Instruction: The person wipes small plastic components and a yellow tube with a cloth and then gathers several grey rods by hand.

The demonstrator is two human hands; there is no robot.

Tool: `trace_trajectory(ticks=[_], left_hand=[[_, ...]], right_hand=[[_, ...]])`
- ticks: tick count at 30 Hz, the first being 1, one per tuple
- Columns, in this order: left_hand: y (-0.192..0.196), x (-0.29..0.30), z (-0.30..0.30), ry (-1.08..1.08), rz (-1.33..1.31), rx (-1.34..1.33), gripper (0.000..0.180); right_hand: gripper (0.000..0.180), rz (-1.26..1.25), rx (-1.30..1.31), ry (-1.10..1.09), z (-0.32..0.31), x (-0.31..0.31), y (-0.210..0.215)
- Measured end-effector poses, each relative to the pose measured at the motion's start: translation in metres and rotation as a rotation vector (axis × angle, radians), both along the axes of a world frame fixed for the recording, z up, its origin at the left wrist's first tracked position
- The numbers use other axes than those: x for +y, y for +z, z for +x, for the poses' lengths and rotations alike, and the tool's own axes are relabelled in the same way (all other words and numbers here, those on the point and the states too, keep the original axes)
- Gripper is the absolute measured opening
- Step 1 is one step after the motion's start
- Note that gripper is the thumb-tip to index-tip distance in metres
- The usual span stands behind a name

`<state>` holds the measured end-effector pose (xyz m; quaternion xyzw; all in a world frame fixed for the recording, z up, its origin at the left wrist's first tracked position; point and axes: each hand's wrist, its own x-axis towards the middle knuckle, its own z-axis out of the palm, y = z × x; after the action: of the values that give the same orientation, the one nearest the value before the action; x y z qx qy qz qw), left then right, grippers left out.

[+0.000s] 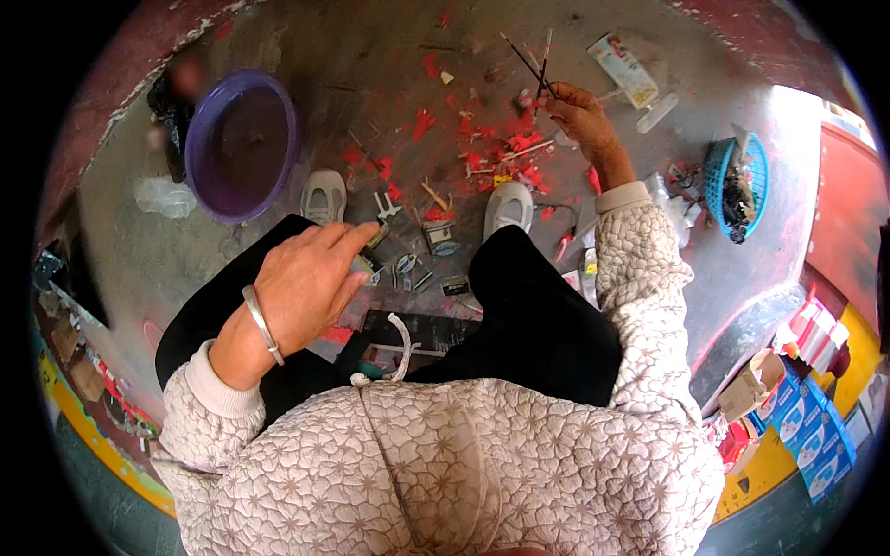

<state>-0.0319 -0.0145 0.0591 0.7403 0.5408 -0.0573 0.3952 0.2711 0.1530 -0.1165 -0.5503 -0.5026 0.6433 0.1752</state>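
Observation:
My right hand (pixel 582 120) reaches out far right, closed in a pinch around a few thin dark sticks (pixel 532 63) with pale tips; their exact kind is too small to tell. Under and beside it, red scraps (pixel 528 144) and white sticks lie scattered on the grey floor. Above my left knee hovers my left hand (pixel 311 273), a silver bangle on its wrist, fingers stretched out and nothing visible in them. Close to its fingertips lie a white forked piece (pixel 385 206), a small boxy metal part (pixel 439 236) and several little metal pieces (pixel 405 264).
A purple basin (pixel 193 153) stands at the left, beside a black bag (pixel 170 116) and clear plastic. To the right are a blue basket (pixel 714 181) with rubbish, a printed card package (pixel 623 69), red-handled pliers (pixel 564 246) and blue boxes (pixel 816 435). My shoes flank the scraps.

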Motion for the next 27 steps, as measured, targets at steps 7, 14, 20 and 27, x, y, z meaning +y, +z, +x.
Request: trace_trajectory(ticks=[7,14,20,27], left_hand=[[0.022,0.031,0.018,0.456,-0.167,-0.448,0.031],[0.018,0.046,0.044,0.777,-0.283,-0.958,0.043],[0.02,0.043,0.053,0.639,-0.603,-1.431,0.045],[0.012,0.037,0.039,0.652,-0.578,-1.444,0.03]], right_hand=[[0.013,-0.109,0.184,0.052,-0.032,-0.01,0.109],[0.01,-0.175,0.342,0.157,-0.068,-0.062,0.211],[0.008,-0.286,0.344,0.223,-0.075,-0.093,0.219],[0.029,-0.345,0.192,0.292,-0.096,-0.112,0.22]])
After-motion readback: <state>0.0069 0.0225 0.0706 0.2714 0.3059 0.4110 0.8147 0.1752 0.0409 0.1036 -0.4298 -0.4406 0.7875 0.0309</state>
